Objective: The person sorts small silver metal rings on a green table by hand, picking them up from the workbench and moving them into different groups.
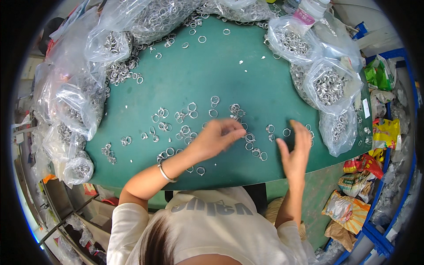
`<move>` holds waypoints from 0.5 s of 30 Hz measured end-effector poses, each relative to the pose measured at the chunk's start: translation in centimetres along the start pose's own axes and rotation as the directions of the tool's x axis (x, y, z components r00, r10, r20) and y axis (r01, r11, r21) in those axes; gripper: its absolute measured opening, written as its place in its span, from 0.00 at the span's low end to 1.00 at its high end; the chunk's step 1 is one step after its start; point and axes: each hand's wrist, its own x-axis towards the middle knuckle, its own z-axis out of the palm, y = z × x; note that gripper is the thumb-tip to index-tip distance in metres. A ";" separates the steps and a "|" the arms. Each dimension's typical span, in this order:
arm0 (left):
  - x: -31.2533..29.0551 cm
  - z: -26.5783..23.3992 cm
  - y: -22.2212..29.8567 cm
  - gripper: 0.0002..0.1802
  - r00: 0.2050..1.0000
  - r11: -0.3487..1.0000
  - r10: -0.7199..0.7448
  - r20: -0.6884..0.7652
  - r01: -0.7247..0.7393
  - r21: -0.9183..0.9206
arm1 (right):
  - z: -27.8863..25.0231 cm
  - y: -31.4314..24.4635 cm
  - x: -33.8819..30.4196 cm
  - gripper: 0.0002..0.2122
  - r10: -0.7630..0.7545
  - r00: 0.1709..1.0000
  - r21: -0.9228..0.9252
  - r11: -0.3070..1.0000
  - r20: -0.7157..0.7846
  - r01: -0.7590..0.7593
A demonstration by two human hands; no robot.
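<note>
Many small silver rings (185, 130) lie in loose groups on the green tabletop (212, 75). My left hand (217, 138) is over the middle of the table, its fingers curled and its thumb tip against them, slightly blurred. Whatever may be pinched there is too small to make out. Just past its fingertips runs a short line of rings (250, 141). To the right, my right hand (297, 152) is held open, thumb apart from the fingers, with rings (270, 132) on its left and a few more (310, 132) on its right.
Clear plastic bags full of rings line the left side (79, 101), the back (159, 20) and the right side (329, 84). A plastic bottle (311, 11) with a pink label stands at the back right. Blue shelving (384, 176) with colourful packets is beyond the table's right edge.
</note>
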 end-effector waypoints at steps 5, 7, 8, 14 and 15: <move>1.7 -3.6 0.4 0.20 0.955 0.620 -0.199 0.219 0.296 -0.727 | 1.5 -1.6 0.0 0.17 -0.102 0.994 0.032 0.994 0.042 0.100; 1.5 -4.0 0.2 0.29 0.927 0.267 -0.015 0.375 0.365 -0.892 | 1.5 -1.6 0.3 0.16 -0.051 0.996 0.173 0.984 0.077 0.037; 0.9 -3.3 0.4 0.30 0.931 0.249 -0.123 0.344 0.364 -0.897 | 1.6 -1.7 0.3 0.16 -0.036 0.993 0.204 0.979 0.109 0.013; -1.9 -2.5 0.5 0.36 0.964 0.119 -0.004 0.267 0.266 -0.957 | 2.2 -2.0 -2.0 0.36 -0.144 0.938 -0.002 0.988 0.316 0.153; -2.6 -2.8 0.3 0.36 0.970 0.123 -0.019 0.242 0.242 -0.962 | 2.7 -2.5 -2.0 0.36 -0.166 0.927 -0.011 0.984 0.336 0.180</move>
